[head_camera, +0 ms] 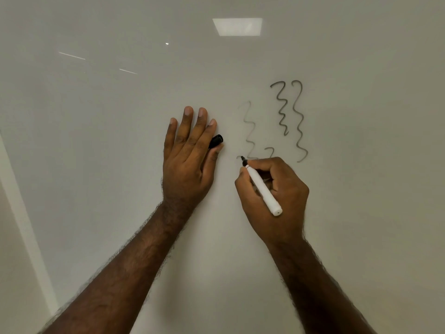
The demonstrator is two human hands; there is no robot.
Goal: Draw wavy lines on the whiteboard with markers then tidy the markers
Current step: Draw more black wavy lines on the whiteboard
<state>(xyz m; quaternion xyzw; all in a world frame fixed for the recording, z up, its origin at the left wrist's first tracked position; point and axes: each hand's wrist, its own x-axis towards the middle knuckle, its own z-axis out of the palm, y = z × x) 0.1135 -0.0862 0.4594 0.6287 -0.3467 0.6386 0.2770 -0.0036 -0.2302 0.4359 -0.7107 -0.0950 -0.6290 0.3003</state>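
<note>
Right hand [272,189] is clenching the marker [262,189], tip touching whiteboard [96,141] at 10 o'clock, drawing. Left hand [190,150] is bracing flat, pinching the cap [216,141], likely for recapping.

One head-worn view faces the whiteboard [96,141] squarely and close, from above both forearms

A glossy whiteboard [96,141] fills the view, bearing several grey wavy lines [298,121] at centre right. A left hand [187,160] lies flat against it, pinning a black marker cap [216,141].
</note>
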